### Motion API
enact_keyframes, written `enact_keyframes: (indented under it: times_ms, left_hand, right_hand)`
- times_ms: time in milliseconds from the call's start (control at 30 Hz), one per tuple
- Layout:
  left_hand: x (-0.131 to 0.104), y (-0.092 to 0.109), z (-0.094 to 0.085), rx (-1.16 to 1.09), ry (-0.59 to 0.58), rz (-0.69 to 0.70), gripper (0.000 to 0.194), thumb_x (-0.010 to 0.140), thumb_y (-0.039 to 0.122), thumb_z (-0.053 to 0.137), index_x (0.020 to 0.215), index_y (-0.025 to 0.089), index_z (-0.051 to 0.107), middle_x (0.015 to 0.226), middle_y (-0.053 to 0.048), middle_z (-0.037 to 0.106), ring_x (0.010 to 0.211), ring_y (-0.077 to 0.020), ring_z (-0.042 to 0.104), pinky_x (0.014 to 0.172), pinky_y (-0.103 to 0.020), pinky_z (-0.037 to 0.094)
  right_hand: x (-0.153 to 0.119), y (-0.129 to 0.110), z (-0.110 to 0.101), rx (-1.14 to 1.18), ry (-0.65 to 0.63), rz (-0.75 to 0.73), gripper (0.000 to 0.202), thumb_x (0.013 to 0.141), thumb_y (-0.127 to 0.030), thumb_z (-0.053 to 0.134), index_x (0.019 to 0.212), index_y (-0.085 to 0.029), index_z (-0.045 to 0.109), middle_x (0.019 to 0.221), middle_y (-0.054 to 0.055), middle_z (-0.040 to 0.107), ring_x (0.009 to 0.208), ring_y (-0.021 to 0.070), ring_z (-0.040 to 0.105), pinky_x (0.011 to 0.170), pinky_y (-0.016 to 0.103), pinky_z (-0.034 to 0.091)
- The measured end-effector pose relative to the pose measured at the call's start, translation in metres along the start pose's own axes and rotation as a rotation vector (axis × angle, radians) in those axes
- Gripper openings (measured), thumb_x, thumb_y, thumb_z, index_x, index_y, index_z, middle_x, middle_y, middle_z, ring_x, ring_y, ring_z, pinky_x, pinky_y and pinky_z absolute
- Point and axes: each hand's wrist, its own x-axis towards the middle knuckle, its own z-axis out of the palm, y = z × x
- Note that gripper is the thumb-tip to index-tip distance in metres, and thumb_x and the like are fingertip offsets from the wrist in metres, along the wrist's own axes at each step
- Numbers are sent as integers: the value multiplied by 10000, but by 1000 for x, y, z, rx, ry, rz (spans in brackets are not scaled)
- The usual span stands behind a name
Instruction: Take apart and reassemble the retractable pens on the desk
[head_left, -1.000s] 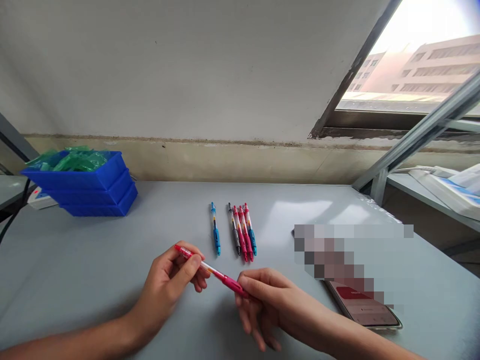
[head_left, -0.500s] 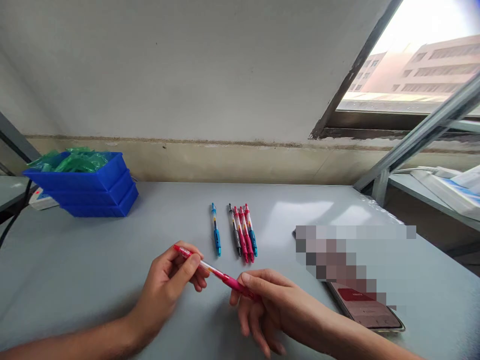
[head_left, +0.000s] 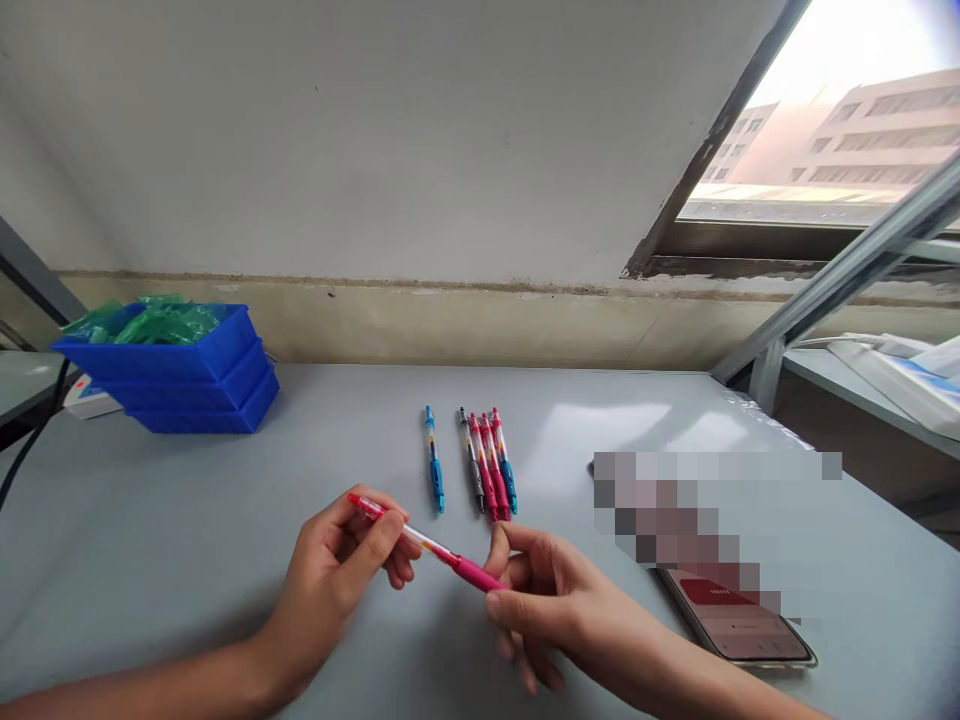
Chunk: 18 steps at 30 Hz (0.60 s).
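Note:
A pink-and-clear click pen (head_left: pixel 475 574) slants above the table between my two hands. My left hand (head_left: pixel 330 585) pinches its upper, clicker end between thumb and fingers. At the thicker pink grip end, my right hand (head_left: pixel 559 590) has its thumb and fingers closed about the tip, which they hide. Just beyond lies a row of pens side by side: a black one (head_left: pixel 472 465), two pink ones (head_left: pixel 483 470) and a blue one with a red top (head_left: pixel 504 462). Another blue pen (head_left: pixel 434 462) lies apart, to their left.
Stacked blue bins (head_left: pixel 187 385) with green plastic bags (head_left: pixel 169 322) on top stand at the back left. A phone (head_left: pixel 742 625) lies at the right, partly behind a blurred patch. Metal framing (head_left: pixel 832 265) rises by the window.
My right hand's index finger has lifted off the pen's pink grip, and its thumb has shifted down to the tip end. My left hand keeps its pinch.

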Motion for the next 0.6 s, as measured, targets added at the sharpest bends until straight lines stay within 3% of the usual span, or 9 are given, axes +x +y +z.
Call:
enact_keyframes:
  times_ms: [300, 600]
  left_hand:
    - [6, 8, -3, -33, 86, 42, 181, 756, 311, 640, 640, 174, 610, 553, 32, 608, 496, -102, 544, 471, -218, 429]
    - [16, 15, -9, -102, 226, 81, 199, 728, 323, 647, 599, 177, 607, 529, 40, 605, 472, -89, 535, 460, -198, 414]
  right_hand:
    - [-2, -7, 5, -69, 78, -85, 220, 656, -224, 657, 659, -190, 440, 460, -43, 576, 345, 65, 512, 326, 140, 339]
    - [-3, -1, 0, 10, 49, -147, 237, 677, -213, 680, 663, -183, 444, 480, -31, 613, 351, 62, 520, 344, 138, 367]
